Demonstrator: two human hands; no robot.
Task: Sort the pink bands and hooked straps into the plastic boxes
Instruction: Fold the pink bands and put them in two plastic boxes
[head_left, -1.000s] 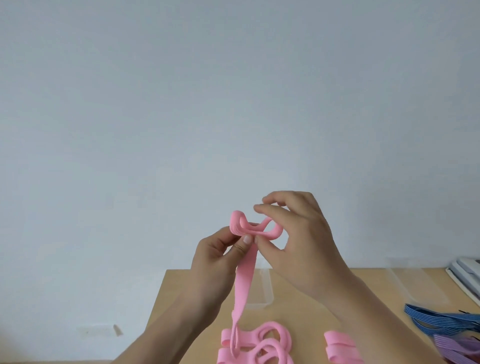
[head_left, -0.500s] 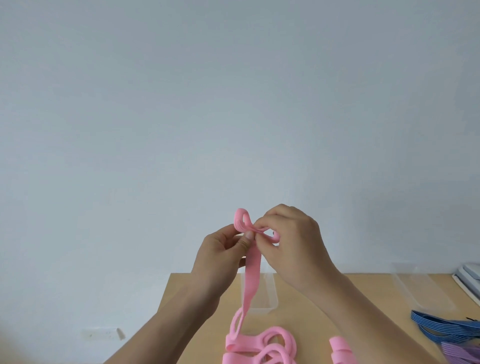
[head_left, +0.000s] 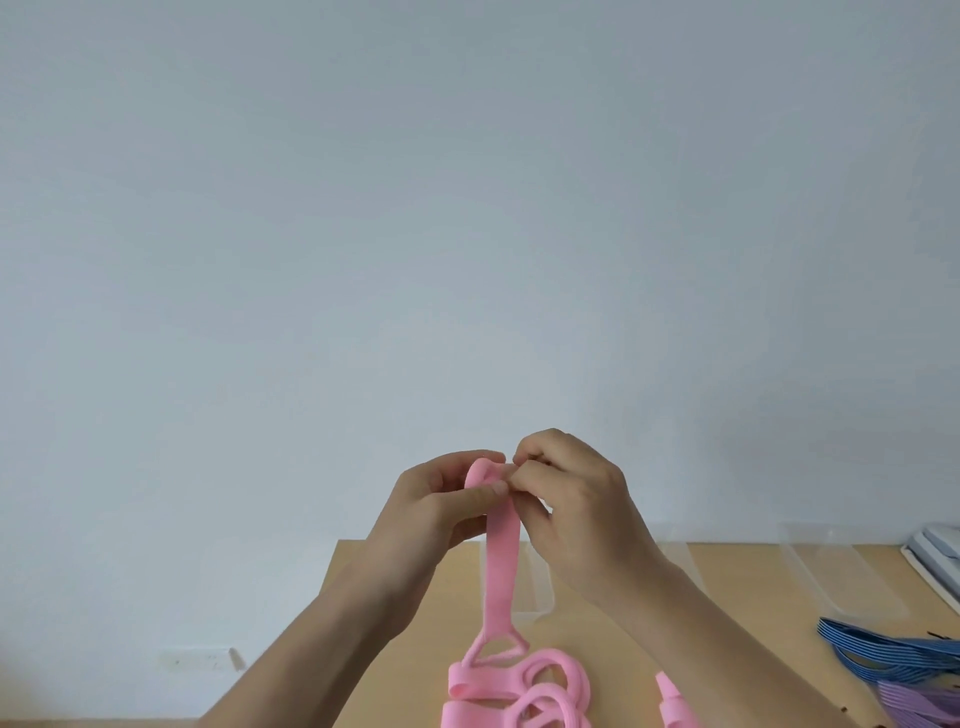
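you're in the middle of the pink-band part of the sort, with one band in hand and not yet boxed. your left hand (head_left: 441, 499) and right hand (head_left: 576, 499) meet in the air above the wooden table (head_left: 457, 603). both are clenched on the top end of a pink band (head_left: 501, 571), thumbs and forefingers pinching a small fold or loop of it. the rest of the band hangs straight down, and its lower loop reaches the pile of pink bands (head_left: 540, 686) at the near edge. whether it touches the pile or just overlaps it from here, i can't tell.

it looks like you're folding or rolling the band up from the top before storing it. the next move calls for gathering the hanging length into that fold and keeping the pinch tight so it doesn't spring open. lift the tail clear so it drags no other band along. then carry it to the clear plastic box (head_left: 543, 582) just behind the band. a second clear box (head_left: 810, 571) stands further right, near the blue striped straps (head_left: 883, 649) and the purple straps (head_left: 914, 701). their hooks are too small to make out.
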